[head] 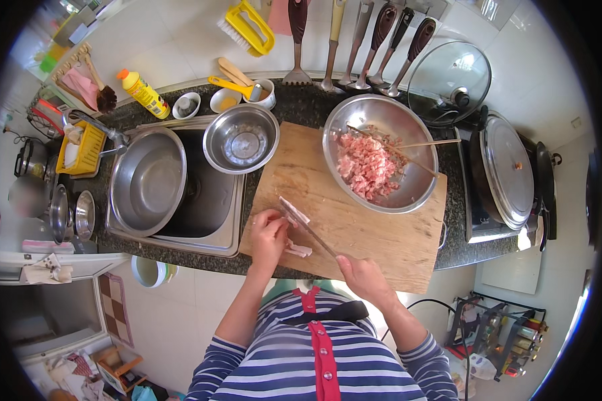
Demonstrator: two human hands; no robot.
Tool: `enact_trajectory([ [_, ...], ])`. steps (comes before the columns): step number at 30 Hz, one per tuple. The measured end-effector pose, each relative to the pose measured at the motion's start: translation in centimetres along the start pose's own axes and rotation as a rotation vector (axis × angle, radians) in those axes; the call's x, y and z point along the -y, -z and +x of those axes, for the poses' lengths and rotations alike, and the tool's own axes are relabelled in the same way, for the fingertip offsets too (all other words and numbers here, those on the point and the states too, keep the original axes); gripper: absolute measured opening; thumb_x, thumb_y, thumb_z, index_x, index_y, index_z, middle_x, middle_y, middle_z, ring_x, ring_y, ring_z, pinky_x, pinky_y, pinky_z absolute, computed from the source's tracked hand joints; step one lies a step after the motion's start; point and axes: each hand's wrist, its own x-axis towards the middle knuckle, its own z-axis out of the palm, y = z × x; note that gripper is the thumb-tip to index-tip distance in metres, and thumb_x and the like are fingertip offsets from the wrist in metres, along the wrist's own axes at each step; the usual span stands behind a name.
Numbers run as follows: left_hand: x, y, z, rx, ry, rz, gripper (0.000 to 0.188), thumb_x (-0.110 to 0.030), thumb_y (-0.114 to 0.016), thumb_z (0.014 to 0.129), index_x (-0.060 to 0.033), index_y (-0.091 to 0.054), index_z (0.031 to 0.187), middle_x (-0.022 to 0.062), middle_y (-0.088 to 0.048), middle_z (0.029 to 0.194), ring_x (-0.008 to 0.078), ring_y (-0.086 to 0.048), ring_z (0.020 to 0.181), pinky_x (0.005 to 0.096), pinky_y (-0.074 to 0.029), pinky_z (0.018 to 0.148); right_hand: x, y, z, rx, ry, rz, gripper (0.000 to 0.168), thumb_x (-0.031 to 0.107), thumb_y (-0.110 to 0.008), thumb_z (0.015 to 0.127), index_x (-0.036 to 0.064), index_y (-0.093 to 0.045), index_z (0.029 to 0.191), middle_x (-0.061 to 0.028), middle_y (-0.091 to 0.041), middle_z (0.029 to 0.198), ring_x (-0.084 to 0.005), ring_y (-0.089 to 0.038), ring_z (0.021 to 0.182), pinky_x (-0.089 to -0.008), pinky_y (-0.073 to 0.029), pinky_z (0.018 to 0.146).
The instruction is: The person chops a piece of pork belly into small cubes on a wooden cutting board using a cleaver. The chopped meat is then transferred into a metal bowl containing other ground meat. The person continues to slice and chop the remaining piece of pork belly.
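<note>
A kitchen knife (308,228) slants over the wooden cutting board (381,240), and my right hand (365,281) grips its handle. Beside the blade, my left hand (270,238) has its fingers bunched, pinching a small bit of pale pink meat (292,220). Beyond the blade lies a whitish strip of meat (301,212). Another pale strip (299,249) rests on the board right of my left hand. On the board's far right stands a large steel bowl (416,188) with chopped pink meat (363,163) and a pair of wooden chopsticks (401,150) in it.
Left of the board, a smaller steel bowl (241,113) and a big steel basin (150,175) sit at the sink (220,230). A lidded pan (506,170) stands on the cooktop at right. Utensils (297,55) and a glass lid (446,75) line the wall.
</note>
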Motion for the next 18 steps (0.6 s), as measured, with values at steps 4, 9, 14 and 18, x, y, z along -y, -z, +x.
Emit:
enact_trajectory([
  [4,-1.4,1.7,0.8,-0.019,0.408,-0.429,0.015,-0.008,-0.061,0.088,0.0001,-0.061,0.101,0.0093,-0.060,0.094,0.0165,-0.061,0.086,0.0249,-0.051,0.062,-1.5,0.3,-0.7,0.073,-0.158,0.426,0.056,0.046,-0.033,0.099,0.001,-0.057,0.075,-0.0080,-0.051,0.051,-0.0235,-0.051,0.043,-0.0370,-0.045,0.048],
  [9,-1.1,2.8,2.9,0.262,0.882,-1.247,0.033,-0.027,-0.053,0.095,-0.0008,-0.054,0.113,0.0112,-0.059,0.108,0.0209,-0.058,0.096,0.0345,-0.048,0.087,-0.5,1.8,-0.5,0.323,-0.323,0.964,0.062,0.054,-0.028,0.097,0.005,-0.050,0.067,0.0000,-0.042,0.049,-0.0081,-0.038,0.037,-0.0240,-0.038,0.041],
  [14,-0.7,2.7,3.1,0.361,0.919,-1.336,0.027,-0.022,-0.056,0.093,-0.0031,-0.056,0.112,0.0091,-0.061,0.104,0.0195,-0.058,0.095,0.0342,-0.049,0.085,-0.4,1.9,-0.7,0.337,-0.338,1.004,0.064,0.055,-0.027,0.097,0.005,-0.048,0.062,-0.0007,-0.042,0.049,-0.0087,-0.037,0.037,-0.0240,-0.038,0.041],
  [18,-0.4,2.6,3.2,0.399,0.940,-1.244,0.021,-0.011,-0.060,0.089,-0.0028,-0.058,0.108,0.0074,-0.063,0.096,0.0183,-0.061,0.087,0.0304,-0.050,0.080,-0.7,1.7,-1.0,0.321,-0.338,0.992,0.066,0.056,-0.027,0.097,0.006,-0.047,0.058,-0.0009,-0.042,0.048,-0.0092,-0.038,0.038,-0.0242,-0.037,0.042],
])
